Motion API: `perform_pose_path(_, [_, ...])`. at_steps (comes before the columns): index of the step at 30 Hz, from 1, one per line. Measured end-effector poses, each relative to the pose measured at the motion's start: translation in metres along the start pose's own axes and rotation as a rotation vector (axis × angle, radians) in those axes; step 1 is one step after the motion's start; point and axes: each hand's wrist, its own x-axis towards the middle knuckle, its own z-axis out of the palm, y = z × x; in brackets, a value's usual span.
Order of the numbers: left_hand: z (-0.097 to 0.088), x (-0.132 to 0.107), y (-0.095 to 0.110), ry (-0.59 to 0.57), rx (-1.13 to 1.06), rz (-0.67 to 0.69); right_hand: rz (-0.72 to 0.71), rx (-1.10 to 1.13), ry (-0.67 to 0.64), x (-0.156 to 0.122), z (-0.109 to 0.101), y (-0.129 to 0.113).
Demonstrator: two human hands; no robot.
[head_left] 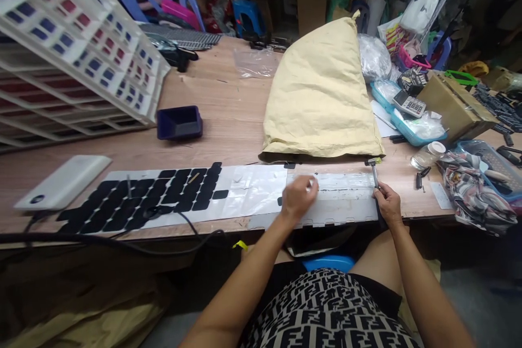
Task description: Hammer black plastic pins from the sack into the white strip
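Observation:
My right hand (388,204) is wrapped around the handle of a small hammer (375,172), its head up at the far edge of a clear, tape-covered work strip (346,182). Over the left part of that strip is my left hand (299,196), its fingers curled together and slightly blurred; what they hold, if anything, I cannot make out. To the left, a white sheet (256,190) bears rows of black rounded pieces (163,196). A small black piece (289,166) lies near the strip's upper left corner.
A white plastic crate (138,92) and dark blue tray (179,124) stand left. A large tan sack (322,87) lies behind the strip. At right are a jar (428,155), patterned cloth (475,190) and blue basket (497,166). A black cable (122,242) crosses the front left edge.

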Motion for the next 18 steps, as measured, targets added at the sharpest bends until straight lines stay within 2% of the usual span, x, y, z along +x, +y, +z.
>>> perform_pose_path(1, [-0.001, 0.026, -0.006, 0.061, 0.089, -0.119, 0.001, 0.000, -0.001, 0.000, 0.000, -0.001])
perform_pose_path(3, [0.000, 0.069, -0.018, 0.104, 0.230, -0.273, 0.001, 0.006, -0.005, -0.001, 0.000, 0.000])
perform_pose_path(6, [0.004, 0.102, -0.032, 0.062, 0.338, -0.385, -0.006, 0.025, -0.009, -0.001, 0.000, 0.002])
perform_pose_path(10, [0.006, 0.099, -0.038, 0.002, 0.374, -0.391, -0.009, 0.023, -0.008, -0.001, 0.000, 0.004])
perform_pose_path(15, [-0.007, 0.073, -0.046, -0.011, 0.334, -0.381, -0.012, 0.012, -0.018, -0.003, 0.000, 0.000])
perform_pose_path(18, [-0.013, 0.055, -0.038, -0.018, 0.247, -0.334, -0.015, 0.011, -0.008, -0.002, 0.001, 0.001])
